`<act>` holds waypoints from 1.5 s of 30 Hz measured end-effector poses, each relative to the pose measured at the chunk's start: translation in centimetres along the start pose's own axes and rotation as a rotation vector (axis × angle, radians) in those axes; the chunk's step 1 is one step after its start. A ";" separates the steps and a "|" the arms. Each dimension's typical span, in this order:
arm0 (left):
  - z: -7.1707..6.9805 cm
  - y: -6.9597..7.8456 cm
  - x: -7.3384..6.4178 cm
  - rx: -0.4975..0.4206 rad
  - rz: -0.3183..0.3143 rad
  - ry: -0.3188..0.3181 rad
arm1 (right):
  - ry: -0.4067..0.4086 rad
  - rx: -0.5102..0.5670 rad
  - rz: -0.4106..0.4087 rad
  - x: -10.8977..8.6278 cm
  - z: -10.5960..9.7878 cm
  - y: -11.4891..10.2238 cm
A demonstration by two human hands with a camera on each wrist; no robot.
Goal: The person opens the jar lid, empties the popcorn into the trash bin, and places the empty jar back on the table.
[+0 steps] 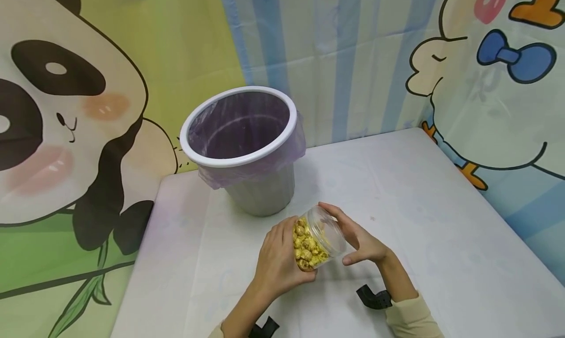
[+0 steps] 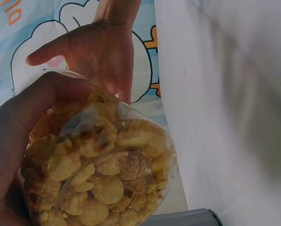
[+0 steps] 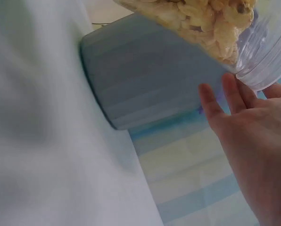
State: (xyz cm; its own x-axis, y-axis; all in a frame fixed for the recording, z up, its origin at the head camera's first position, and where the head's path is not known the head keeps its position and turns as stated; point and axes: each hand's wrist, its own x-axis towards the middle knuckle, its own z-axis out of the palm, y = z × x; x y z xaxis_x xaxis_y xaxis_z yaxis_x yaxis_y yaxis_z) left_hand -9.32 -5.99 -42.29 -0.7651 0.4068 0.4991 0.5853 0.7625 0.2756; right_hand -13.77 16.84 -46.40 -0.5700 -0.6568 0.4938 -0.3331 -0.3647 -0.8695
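Observation:
A clear plastic jar of yellow popcorn [image 1: 309, 246] is tilted above the table, its wide clear end facing right. My left hand [image 1: 279, 259] grips the jar round its popcorn-filled part; in the left wrist view the thumb lies across the jar [image 2: 107, 174]. Beside the clear end is my right hand [image 1: 359, 237], its fingers spread and relaxed. In the right wrist view the fingertips of this hand [image 3: 253, 127] are close to the ringed end of the jar [image 3: 268, 47]; whether they touch is hard to tell. I cannot tell if a lid is on.
Behind the jar stands a grey bin [image 1: 265, 191] with a white rim and a purple liner bag. A white cloth covers the table [image 1: 397, 200]. Cartoon-printed curtains [image 1: 304, 48] hang round the back and sides. Black straps [image 1: 374, 297] are on both wrists.

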 end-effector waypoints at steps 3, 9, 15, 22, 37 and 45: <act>0.0 -0.1 0.0 0.016 -0.001 0.006 | 0.071 -0.060 0.080 -0.2 0.1 0.2; -0.1 -0.1 -0.1 -0.002 -0.017 -0.038 | 0.057 -0.117 0.005 0.0 -0.1 0.4; 0.0 0.1 -0.4 -0.012 -0.025 -0.059 | -0.039 -0.005 -0.064 0.1 -0.2 0.5; 0.1 0.1 -0.5 -0.004 -0.032 -0.051 | 0.005 -0.031 -0.035 -0.2 0.1 0.6; 0.3 0.1 -0.7 0.002 -0.024 -0.054 | -0.076 -0.029 -0.112 0.4 -0.2 0.5; 0.2 0.0 -0.6 0.013 -0.026 -0.045 | 0.035 -0.143 -0.026 0.2 -0.1 0.7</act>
State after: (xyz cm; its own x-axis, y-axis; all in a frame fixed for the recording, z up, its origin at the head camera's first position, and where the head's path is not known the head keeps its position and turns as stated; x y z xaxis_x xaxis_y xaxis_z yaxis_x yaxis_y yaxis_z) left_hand -8.90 -6.13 -42.80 -0.7916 0.4085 0.4545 0.5616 0.7795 0.2776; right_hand -14.19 16.48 -46.86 -0.5848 -0.6242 0.5181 -0.4502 -0.2815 -0.8474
